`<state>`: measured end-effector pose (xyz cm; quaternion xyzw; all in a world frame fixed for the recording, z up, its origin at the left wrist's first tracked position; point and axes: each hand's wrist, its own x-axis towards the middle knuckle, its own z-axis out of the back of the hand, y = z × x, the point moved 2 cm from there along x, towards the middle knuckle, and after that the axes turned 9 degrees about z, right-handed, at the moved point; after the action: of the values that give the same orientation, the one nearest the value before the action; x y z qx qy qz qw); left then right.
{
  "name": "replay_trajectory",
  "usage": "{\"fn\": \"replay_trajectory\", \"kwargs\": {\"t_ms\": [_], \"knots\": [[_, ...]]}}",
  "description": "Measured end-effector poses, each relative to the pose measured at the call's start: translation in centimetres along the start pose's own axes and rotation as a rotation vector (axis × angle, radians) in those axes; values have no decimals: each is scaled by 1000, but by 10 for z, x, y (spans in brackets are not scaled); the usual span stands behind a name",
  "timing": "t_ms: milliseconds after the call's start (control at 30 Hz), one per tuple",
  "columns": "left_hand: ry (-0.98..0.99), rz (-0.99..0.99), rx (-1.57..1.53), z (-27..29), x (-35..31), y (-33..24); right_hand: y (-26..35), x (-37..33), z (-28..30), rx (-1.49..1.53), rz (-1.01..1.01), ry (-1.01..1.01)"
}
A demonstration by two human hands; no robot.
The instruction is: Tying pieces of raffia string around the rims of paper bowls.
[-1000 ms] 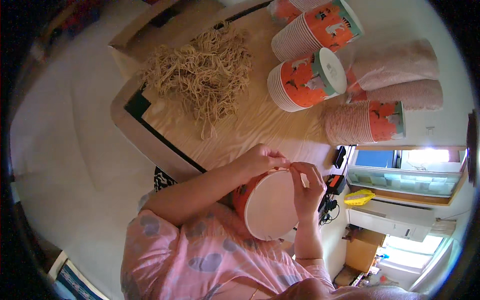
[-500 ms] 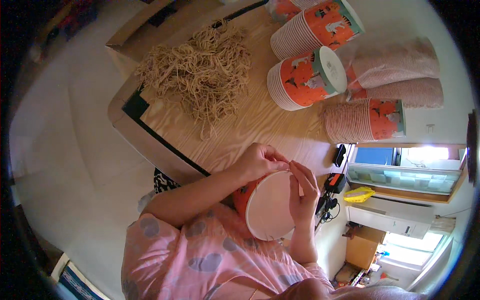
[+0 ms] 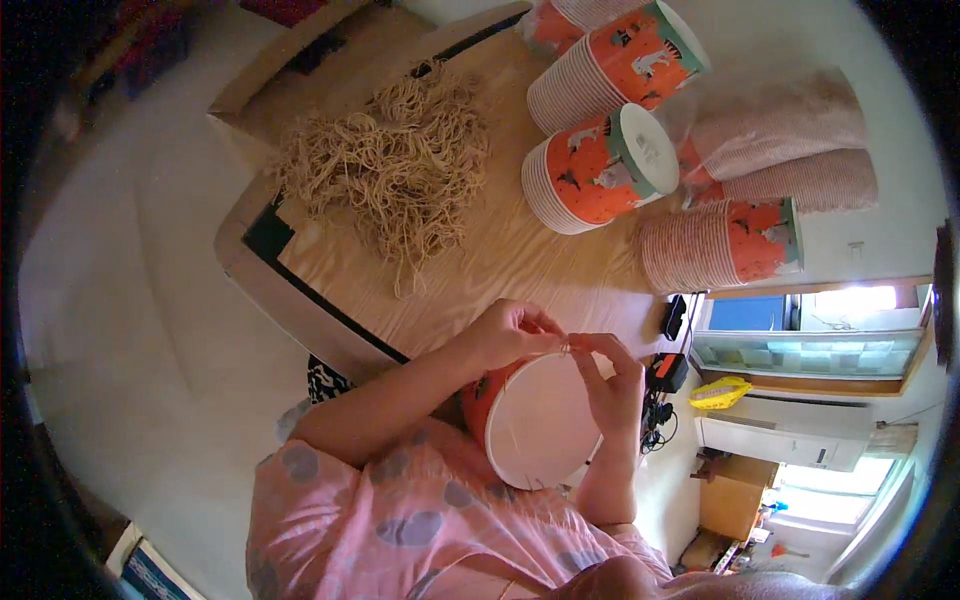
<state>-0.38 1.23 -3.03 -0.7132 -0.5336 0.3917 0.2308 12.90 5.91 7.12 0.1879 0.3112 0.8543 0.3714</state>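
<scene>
A paper bucket point(image 3: 540, 425) with an orange outside and a pale inside rests in front of my body, mouth facing up. Over its far rim, my left hand point(image 3: 522, 332) and my right hand point(image 3: 612, 378) meet fingertip to fingertip. Both are pinched closed on what looks like a thin piece of string, mostly hidden by the fingers. Thin strands also show at the bucket's rim. Farther off, to the left, a loose heap of tan strings point(image 3: 395, 170) lies on the wooden table point(image 3: 380, 300).
Several stacks of orange and green paper buckets point(image 3: 600, 170) stand at the table's far right. Beside them are more stacks in clear plastic point(image 3: 780, 125). A black and orange device point(image 3: 665, 372) with dark cables lies right of my right hand. The table has a dark edge at left.
My hands have shifted slightly toward me at the rim, and the right hand's fingers are now more bent. The view has moved slightly, and the bucket remains in place before me.
</scene>
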Motion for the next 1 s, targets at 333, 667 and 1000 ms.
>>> {"fn": "replay_trajectory", "kwargs": {"t_ms": [333,667,1000], "knots": [[41,-67,-114,2,2,0,-6,6,-5,-24,-68,-7],[-119,-255,272,-2,-7,-7,-7,6,-7,-32,-27,-6],[-174,-323,354,-3,-9,-7,-6,6,-7,-72,-42,-1]]}}
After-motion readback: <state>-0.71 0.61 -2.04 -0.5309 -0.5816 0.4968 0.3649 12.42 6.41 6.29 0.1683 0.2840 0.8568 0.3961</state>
